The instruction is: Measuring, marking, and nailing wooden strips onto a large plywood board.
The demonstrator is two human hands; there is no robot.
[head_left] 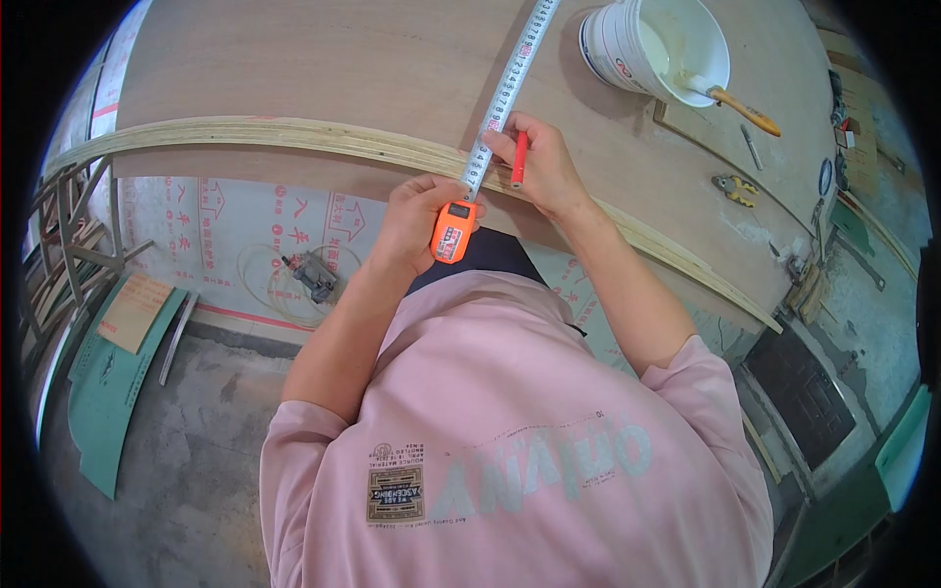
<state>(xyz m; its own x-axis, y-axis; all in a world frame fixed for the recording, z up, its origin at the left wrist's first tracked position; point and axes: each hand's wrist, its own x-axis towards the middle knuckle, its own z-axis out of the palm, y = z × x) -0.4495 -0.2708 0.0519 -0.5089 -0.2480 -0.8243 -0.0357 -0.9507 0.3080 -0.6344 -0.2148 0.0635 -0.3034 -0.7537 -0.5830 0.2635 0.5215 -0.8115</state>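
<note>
My left hand [408, 221] is closed around an orange tape measure [454, 235] at the near edge of a large plywood board [323, 64]. Its pale blade [513, 76] runs out away from me across the board and leaves the picture at the top. Farther up the blade, my right hand [551, 169] holds a red pencil [520, 159], its lower end pointing toward me. The right fingertips also touch the blade's edge. Under both hands lies a long, pale layered wood strip [284, 130], which the blade crosses.
At the back right stands a white bucket [606, 44] with a wooden-handled brush [745, 110]. Yellow-handled pliers [735, 190] lie nearer. Below the board's left part, a dark power tool [314, 277] with a hose rests on printed sheeting [225, 230]. Green boards [108, 402] lean at left.
</note>
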